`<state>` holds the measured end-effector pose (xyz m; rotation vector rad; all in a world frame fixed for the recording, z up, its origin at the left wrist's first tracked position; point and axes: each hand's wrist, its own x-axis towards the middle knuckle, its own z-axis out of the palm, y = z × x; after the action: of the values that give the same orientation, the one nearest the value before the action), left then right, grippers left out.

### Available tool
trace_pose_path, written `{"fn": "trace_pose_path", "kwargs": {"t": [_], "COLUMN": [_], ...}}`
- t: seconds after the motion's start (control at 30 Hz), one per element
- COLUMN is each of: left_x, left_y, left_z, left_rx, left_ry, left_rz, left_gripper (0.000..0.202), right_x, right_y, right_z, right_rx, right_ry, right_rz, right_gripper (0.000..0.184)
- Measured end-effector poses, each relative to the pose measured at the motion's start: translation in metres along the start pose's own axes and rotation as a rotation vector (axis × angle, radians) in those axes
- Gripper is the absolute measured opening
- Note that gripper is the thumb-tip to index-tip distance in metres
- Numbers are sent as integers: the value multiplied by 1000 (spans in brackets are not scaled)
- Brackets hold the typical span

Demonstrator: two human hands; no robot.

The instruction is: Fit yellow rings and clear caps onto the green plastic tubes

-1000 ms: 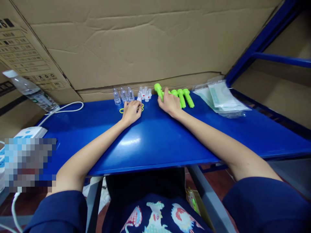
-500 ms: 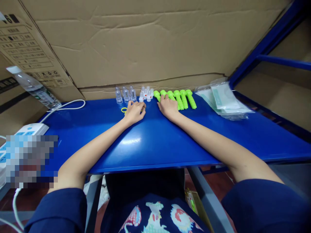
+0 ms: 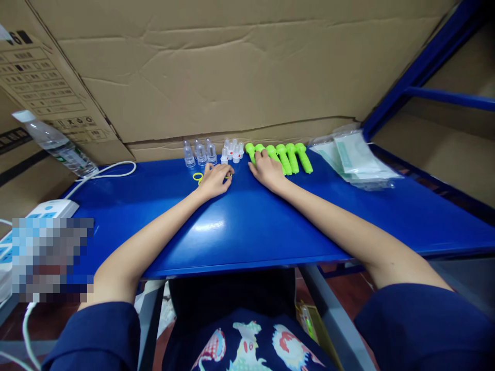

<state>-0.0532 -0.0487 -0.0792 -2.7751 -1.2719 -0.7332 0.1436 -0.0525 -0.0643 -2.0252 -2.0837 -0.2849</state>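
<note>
My left hand (image 3: 215,180) rests on the blue table (image 3: 247,221) with its fingers curled down over some yellow rings (image 3: 197,176), and a bit of ring shows by the thumb. Just beyond it stand several clear vials (image 3: 200,152) and small white caps (image 3: 232,150). To the right, my right hand (image 3: 267,171) lies flat, its fingers stretched onto the leftmost pieces of a row of bright green plastic handles (image 3: 288,157).
Clear plastic packets (image 3: 353,159) are piled at the back right. A water bottle (image 3: 58,145), a white cable (image 3: 108,170) and a power strip (image 3: 50,208) are at the left. Cardboard boxes (image 3: 232,77) wall off the back, and a blue rack frame (image 3: 425,67) stands to the right.
My right hand laid down the green handle it held up a second ago and now lies flat on the row. My left hand has stayed over the yellow rings.
</note>
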Motion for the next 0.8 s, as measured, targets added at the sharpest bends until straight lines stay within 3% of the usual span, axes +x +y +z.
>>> {"fn": "trace_pose_path", "kwargs": {"t": [0.17, 0.33, 0.53, 0.8], "left_x": [-1, -1, -3, -2], "left_y": [0, 1, 1, -1], "left_z": [1, 1, 4, 6], "left_rx": [16, 35, 125, 113], "left_ry": [12, 25, 136, 84], "left_rz": [-40, -52, -147, -155], "left_gripper": [15, 16, 16, 19], "right_x": [5, 10, 13, 10], "right_y": [11, 21, 20, 17], "right_z": [-8, -7, 0, -1], "right_rx": [-17, -16, -40, 16], "right_ry": [65, 2, -62, 11], "right_rz": [90, 152, 136, 141], "right_gripper": [38, 40, 41, 44]}}
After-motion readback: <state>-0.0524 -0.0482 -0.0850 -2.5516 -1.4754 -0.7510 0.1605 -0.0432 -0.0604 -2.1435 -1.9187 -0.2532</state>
